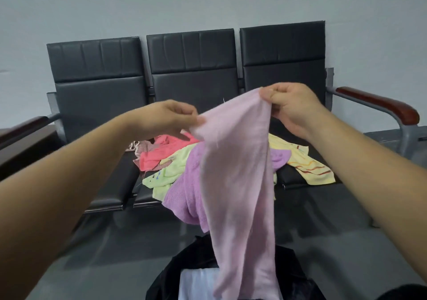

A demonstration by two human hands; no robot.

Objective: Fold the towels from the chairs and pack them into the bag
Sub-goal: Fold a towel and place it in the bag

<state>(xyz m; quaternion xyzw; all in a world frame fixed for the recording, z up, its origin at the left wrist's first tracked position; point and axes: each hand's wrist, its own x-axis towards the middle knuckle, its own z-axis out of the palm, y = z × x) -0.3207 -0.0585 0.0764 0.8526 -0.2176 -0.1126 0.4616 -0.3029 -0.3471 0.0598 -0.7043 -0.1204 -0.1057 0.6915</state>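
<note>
Between left hand [171, 117] and right hand [293, 107], both pinching its top edge, I note a pale pink towel [238, 172] hanging; black bag [198, 258] seemingly below.

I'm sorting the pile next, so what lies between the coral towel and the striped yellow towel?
Head view: a green towel and a purple towel lie between the coral towel and striped yellow towel, partly behind the held pink towel.
</note>
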